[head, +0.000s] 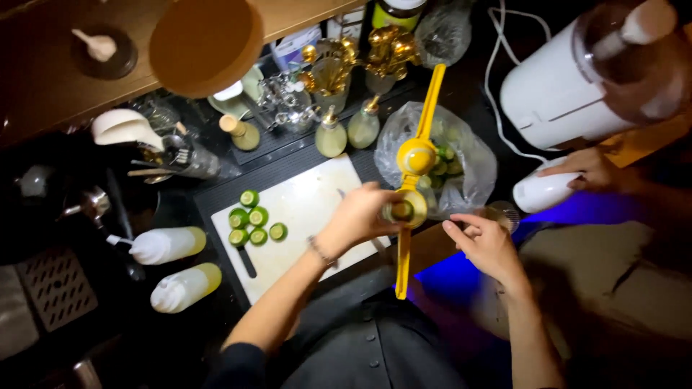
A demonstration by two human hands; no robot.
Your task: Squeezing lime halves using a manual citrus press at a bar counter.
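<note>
A yellow hand citrus squeezer (pixel 417 155) stands opened, its upper handle pointing away and its lower handle toward me. My left hand (pixel 357 216) presses a green lime half (pixel 401 210) into the squeezer's cup. My right hand (pixel 483 241) hovers just right of the cup with fingers apart and nothing in it. Several cut lime halves (pixel 254 220) lie on the left part of the white cutting board (pixel 310 198). A knife's dark handle (pixel 246 261) rests on the board below the halves.
A clear bag of limes (pixel 468 162) sits behind the squeezer. Two squeeze bottles (pixel 176 266) lie left of the board, small bottles (pixel 346 130) and gold bar tools (pixel 375 47) behind. Another person's hand (pixel 591 169) rests on a white object (pixel 542 191) near a white blender (pixel 577 79).
</note>
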